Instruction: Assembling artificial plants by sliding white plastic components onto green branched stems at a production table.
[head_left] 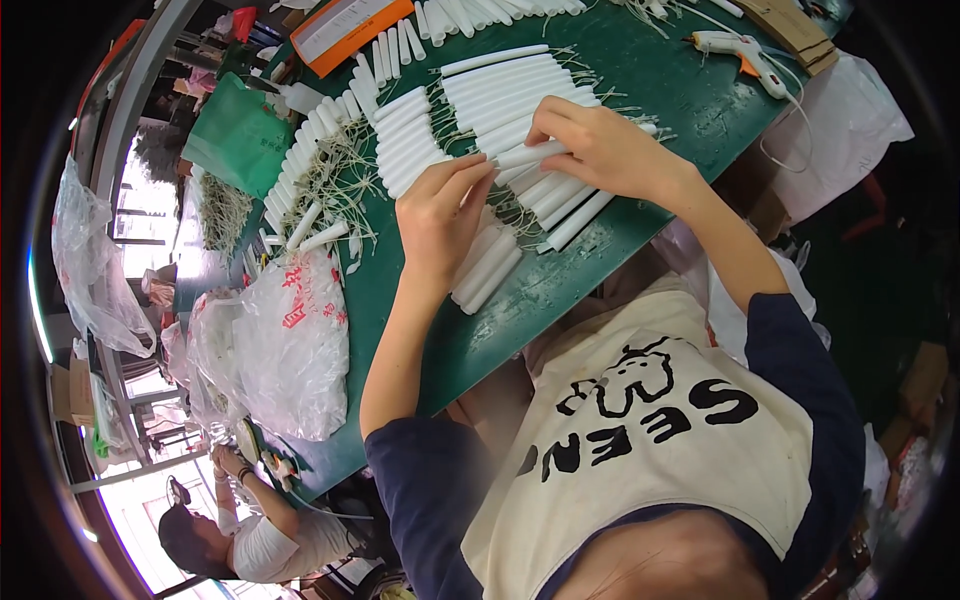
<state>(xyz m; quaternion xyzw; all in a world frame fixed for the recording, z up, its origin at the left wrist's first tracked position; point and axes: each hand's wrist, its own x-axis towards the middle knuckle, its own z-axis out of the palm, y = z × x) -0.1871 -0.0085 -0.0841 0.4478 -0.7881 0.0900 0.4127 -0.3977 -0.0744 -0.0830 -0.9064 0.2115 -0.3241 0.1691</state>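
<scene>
Rows of white tubes with thin strings at their ends lie side by side on a green table. My right hand grips one white tube by its end, just above the row. My left hand rests flat on the tubes next to it, its fingers stretched toward that tube. More white tubes lie under and below my left hand near the table's edge.
A white glue gun with a cord lies at the far right of the table. An orange and white box sits at the back. Clear plastic bags lie at the left. Another person works at the lower left.
</scene>
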